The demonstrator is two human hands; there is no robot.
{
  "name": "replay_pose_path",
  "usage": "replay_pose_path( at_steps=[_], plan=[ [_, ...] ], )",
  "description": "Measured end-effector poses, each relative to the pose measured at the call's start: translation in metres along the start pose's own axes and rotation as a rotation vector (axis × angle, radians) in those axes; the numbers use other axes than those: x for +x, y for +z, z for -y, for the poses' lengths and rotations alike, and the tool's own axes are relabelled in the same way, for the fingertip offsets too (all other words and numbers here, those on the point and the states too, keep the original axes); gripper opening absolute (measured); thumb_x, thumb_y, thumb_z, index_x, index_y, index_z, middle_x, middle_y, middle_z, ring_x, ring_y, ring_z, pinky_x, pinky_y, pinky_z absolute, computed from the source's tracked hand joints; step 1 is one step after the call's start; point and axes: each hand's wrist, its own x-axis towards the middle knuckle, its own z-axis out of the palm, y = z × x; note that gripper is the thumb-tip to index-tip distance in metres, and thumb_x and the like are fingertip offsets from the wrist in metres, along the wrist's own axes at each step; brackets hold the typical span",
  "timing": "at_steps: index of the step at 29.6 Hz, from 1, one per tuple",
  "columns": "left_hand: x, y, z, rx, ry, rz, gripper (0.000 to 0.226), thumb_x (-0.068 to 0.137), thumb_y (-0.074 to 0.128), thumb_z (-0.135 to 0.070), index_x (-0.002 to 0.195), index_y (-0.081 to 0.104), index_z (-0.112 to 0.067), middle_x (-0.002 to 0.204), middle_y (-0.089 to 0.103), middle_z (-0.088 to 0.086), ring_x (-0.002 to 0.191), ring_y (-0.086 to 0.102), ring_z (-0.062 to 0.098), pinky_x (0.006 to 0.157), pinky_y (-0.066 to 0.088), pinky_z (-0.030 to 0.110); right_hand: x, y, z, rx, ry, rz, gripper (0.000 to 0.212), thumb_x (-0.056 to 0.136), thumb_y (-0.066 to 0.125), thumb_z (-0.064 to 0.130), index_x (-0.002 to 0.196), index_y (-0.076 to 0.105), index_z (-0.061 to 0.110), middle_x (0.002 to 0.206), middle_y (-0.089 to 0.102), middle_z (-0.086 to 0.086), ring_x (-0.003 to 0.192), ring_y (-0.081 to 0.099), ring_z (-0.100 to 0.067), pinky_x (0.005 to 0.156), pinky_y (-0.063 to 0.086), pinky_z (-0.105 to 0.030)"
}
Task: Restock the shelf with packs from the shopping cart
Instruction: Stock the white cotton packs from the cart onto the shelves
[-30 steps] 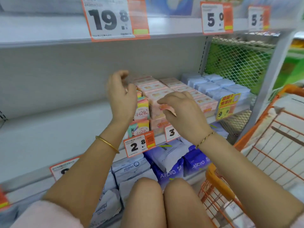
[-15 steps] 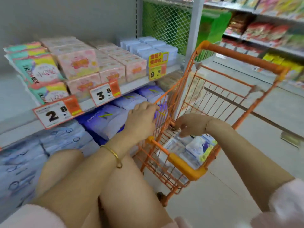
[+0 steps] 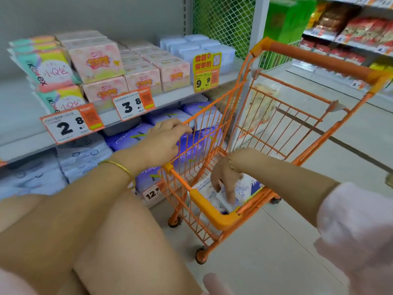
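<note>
A stocked shelf (image 3: pixel 174 95) runs alongside the orange shopping cart (image 3: pixel 212 211), its pink boxes (image 3: pixel 95 60) stacked above the cart's rim and purple bags (image 3: pixel 127 137) just beyond its wire side. A crouching person works between the two. The left hand (image 3: pixel 163 141) clasps the top wire of the cart's shelf-side wall. The right hand (image 3: pixel 225 177) is deep inside the basket, fingers (image 3: pixel 230 194) pointing down onto a white-and-blue pack (image 3: pixel 246 188) lying on the cart floor near its front corner. Motion blur hides whether they have closed around it.

The step in hand looks like picking up the next pack. Done well, the left hand steadies the wheeled cart while the right takes thumb and fingers across the pack's opposite edges. It then lifts straight up, clear of the wire wall, before swinging over to the shelf. The soft wrapper will likely sag, so a full grasp should beat a fingertip pinch.
</note>
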Motion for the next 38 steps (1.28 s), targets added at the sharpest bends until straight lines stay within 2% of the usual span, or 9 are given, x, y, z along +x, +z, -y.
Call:
replay_pose_path(
  at_steps=[3, 6, 11, 15, 19, 21, 24, 26, 38],
  plan=[
    [-0.013, -0.005, 0.007, 0.001, -0.001, 0.009, 0.059, 0.083, 0.049, 0.003, 0.137, 0.042, -0.021, 0.140, 0.035, 0.004, 0.125, 0.031, 0.030, 0.102, 0.025, 0.032, -0.005, -0.002, 0.013, 0.034, -0.048, -0.063, 0.054, 0.089, 0.053, 0.051, 0.111, 0.060, 0.002, 0.113, 0.057, -0.011, 0.084, 0.062, -0.027, 0.059, 0.048, -0.029],
    [-0.026, -0.008, 0.015, -0.013, 0.000, -0.027, 0.061, 0.080, 0.049, 0.008, 0.136, 0.045, -0.016, 0.140, 0.039, 0.008, 0.126, 0.033, 0.031, 0.099, 0.021, 0.029, -0.003, -0.005, 0.028, 0.097, -0.075, -0.169, 0.043, 0.088, 0.063, 0.034, 0.062, 0.047, 0.004, 0.069, 0.052, -0.007, 0.056, 0.058, -0.019, 0.065, 0.054, -0.037],
    [-0.044, -0.011, 0.031, 0.017, -0.023, -0.035, 0.059, 0.080, 0.053, 0.004, 0.134, 0.047, -0.018, 0.137, 0.042, 0.007, 0.124, 0.037, 0.033, 0.103, 0.028, 0.039, -0.007, -0.015, 0.063, -0.160, -0.215, -0.305, 0.046, 0.089, 0.064, 0.017, 0.048, 0.045, 0.009, 0.042, 0.049, 0.000, 0.049, 0.055, -0.015, 0.073, 0.057, -0.037],
    [-0.059, -0.015, 0.039, 0.050, -0.061, -0.016, 0.053, 0.084, 0.059, -0.014, 0.135, 0.046, -0.021, 0.137, 0.043, 0.006, 0.126, 0.036, 0.033, 0.101, 0.034, 0.047, -0.019, -0.024, 0.056, -0.141, -0.228, -0.539, 0.040, 0.086, 0.064, 0.017, 0.052, 0.045, 0.009, 0.052, 0.049, -0.002, 0.057, 0.058, -0.023, 0.069, 0.055, -0.034],
    [-0.077, -0.024, 0.035, 0.127, -0.059, -0.243, 0.048, 0.082, 0.042, -0.040, 0.118, 0.062, -0.016, 0.123, 0.058, 0.010, 0.113, 0.052, 0.036, 0.090, 0.044, 0.051, -0.066, -0.034, 0.045, 0.120, -0.176, -0.892, 0.036, 0.091, 0.057, 0.016, 0.060, 0.043, 0.005, 0.060, 0.043, -0.010, 0.056, 0.039, -0.023, 0.061, 0.036, -0.031],
    [-0.089, -0.038, 0.023, -0.161, -0.087, -0.375, 0.037, 0.087, 0.049, -0.034, 0.120, 0.058, -0.018, 0.121, 0.056, 0.006, 0.107, 0.055, 0.026, 0.088, 0.046, 0.040, -0.088, -0.043, 0.050, 0.224, -0.127, -1.089, 0.033, 0.093, 0.056, 0.018, 0.065, 0.043, 0.006, 0.065, 0.043, -0.008, 0.060, 0.039, -0.021, 0.064, 0.032, -0.032],
    [-0.108, -0.067, 0.012, -0.750, -0.161, -0.146, 0.058, 0.076, 0.069, -0.021, 0.127, 0.042, -0.034, 0.123, 0.050, -0.003, 0.110, 0.053, 0.010, 0.090, 0.047, 0.023, -0.112, -0.065, 0.066, 0.358, -0.130, -1.339, 0.029, 0.090, 0.059, 0.019, 0.066, 0.044, 0.011, 0.075, 0.052, -0.009, 0.074, 0.048, -0.025, 0.067, 0.035, -0.033],
    [-0.119, -0.084, 0.015, -0.784, -0.159, -0.138, 0.071, 0.073, 0.075, -0.023, 0.130, 0.035, -0.034, 0.125, 0.050, -0.003, 0.112, 0.051, 0.002, 0.090, 0.048, 0.018, -0.124, -0.084, 0.082, 0.367, -0.152, -1.455, 0.020, 0.089, 0.059, 0.021, 0.072, 0.050, 0.012, 0.088, 0.060, -0.013, 0.085, 0.054, -0.029, 0.072, 0.039, -0.034],
    [-0.195, -0.194, 0.117, -0.598, -0.538, -0.610, 0.060, 0.067, 0.078, -0.015, 0.116, 0.044, -0.022, 0.089, 0.054, -0.007, 0.069, 0.053, 0.000, 0.049, 0.043, 0.006, -0.113, -0.198, 0.193, 0.477, -0.572, -1.741, 0.020, 0.089, 0.054, 0.013, 0.105, 0.063, 0.004, 0.103, 0.064, -0.013, 0.098, 0.056, -0.027, 0.084, 0.038, -0.032]
  ],
)
